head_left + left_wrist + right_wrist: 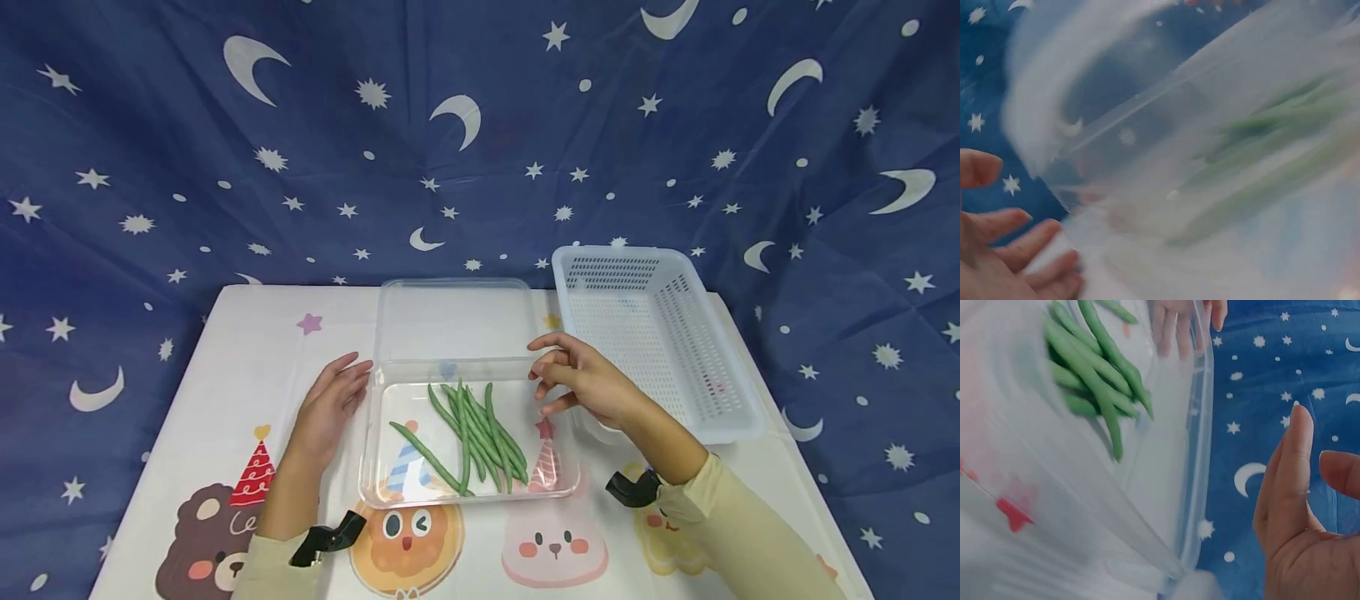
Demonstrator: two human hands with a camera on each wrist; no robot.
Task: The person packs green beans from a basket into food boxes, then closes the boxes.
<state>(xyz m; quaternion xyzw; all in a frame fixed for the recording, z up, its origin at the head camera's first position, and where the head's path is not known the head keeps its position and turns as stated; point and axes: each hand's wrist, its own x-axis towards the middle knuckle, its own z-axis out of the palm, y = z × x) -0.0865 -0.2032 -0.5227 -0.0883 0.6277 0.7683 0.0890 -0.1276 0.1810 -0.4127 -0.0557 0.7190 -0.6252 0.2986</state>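
Head view showed the left hand [330, 402] and right hand [581, 379], fingers relaxed and holding nothing, flanking the clear container [375, 492] of green beans [472, 433].

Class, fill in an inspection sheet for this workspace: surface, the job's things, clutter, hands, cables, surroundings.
Surface: table under a white cartoon-print cloth.
Job's things: clear container holding green beans; its clear lid lies behind it.
Clutter: white perforated basket at the right, nothing seen inside.
Hands: left hand open at the container's left wall; right hand with relaxed fingers at its back right corner, holding nothing.
Cables: nothing seen; black wrist mounts only.
Surroundings: blue moon-and-star cloth behind.
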